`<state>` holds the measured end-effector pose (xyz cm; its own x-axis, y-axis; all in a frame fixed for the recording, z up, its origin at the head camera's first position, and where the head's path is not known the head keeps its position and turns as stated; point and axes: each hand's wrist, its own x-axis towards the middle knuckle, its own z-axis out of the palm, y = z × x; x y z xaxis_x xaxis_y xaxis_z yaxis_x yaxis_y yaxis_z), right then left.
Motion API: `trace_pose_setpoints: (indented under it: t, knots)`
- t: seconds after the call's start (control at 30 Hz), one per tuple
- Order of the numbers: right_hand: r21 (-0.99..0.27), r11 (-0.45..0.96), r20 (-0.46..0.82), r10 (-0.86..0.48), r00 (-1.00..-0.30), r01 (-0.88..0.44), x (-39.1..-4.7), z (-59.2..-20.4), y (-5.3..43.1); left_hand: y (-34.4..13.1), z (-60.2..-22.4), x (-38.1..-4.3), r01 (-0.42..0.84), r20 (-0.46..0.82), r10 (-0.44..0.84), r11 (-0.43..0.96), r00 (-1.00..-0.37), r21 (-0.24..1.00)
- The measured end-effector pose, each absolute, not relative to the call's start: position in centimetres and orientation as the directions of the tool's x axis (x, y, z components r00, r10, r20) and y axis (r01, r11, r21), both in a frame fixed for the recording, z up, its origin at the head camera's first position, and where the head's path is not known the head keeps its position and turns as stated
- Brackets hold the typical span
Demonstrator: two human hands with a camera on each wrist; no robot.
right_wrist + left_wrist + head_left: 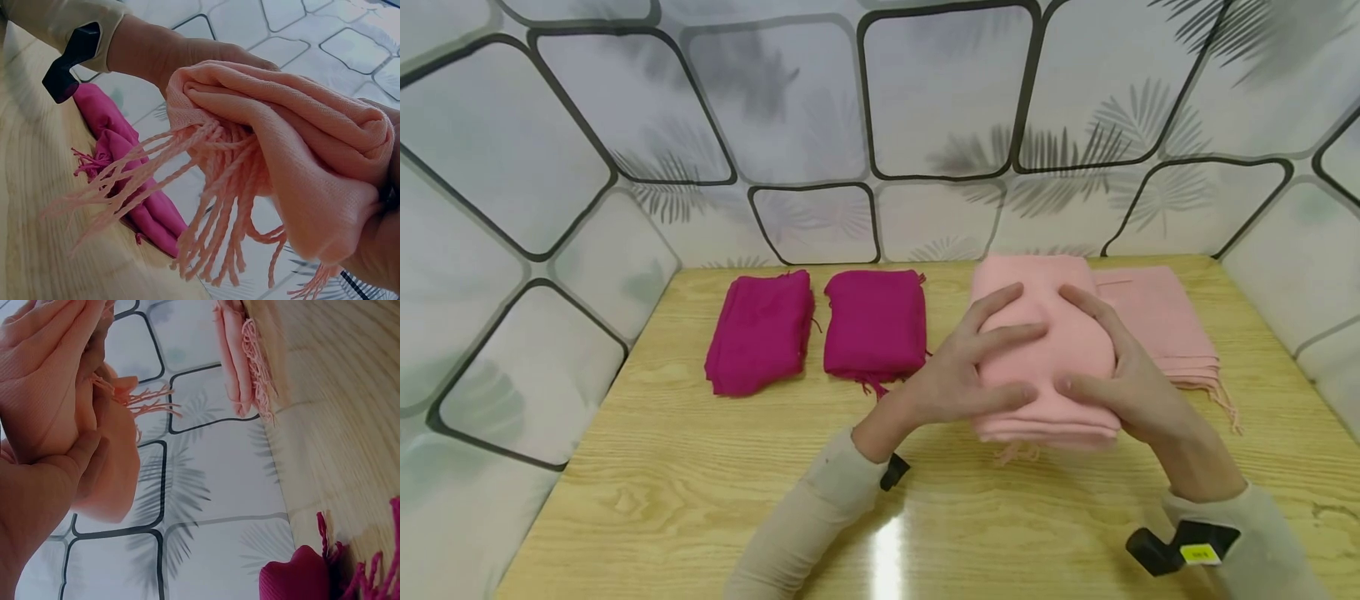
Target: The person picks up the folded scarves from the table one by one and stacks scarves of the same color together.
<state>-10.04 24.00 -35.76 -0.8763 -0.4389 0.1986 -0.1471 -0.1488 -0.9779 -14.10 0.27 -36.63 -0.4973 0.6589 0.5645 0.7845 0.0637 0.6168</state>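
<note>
Both hands hold a folded light-pink fringed scarf (1048,367) above the table, right of centre in the head view. My left hand (973,362) grips its left side, fingers spread over the top. On the opposite side my right hand (1123,371) grips it with thumb and fingers curled round the edge. In the right wrist view, twisted tassels hang from the folded layers of the scarf (300,125). Behind it to the right, a second folded pink scarf (1157,321) lies on the table, partly hidden by the held one.
Two folded magenta scarves lie on the left part of the wooden table (700,500): one farther left (762,333), the other scarf (876,325) near the middle. A patterned fabric wall (805,100) encloses the table at the back and sides.
</note>
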Motion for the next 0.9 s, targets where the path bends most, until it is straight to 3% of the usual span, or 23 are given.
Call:
trace_pose_setpoints:
  t: [0.37, 0.67, 0.9]
  knots:
    - [-0.992, -0.062, 0.127, -0.457, -0.881, -0.111, -9.6, -36.6, 24.1, -0.2, -37.2, -13.2, 0.751, 0.491, 0.676, 0.143, -0.550, 0.645]
    - [-0.987, 0.135, 0.011, -0.497, -0.868, -0.090, -8.7, -37.9, 25.1, -0.1, -38.6, -12.5, 0.700, 0.371, 0.730, 0.202, -0.574, 0.685]
    - [-0.984, 0.163, -0.023, -0.535, -0.845, -0.076, -8.8, -38.3, 25.9, 0.2, -39.0, -12.3, 0.690, 0.330, 0.743, 0.237, -0.583, 0.684]
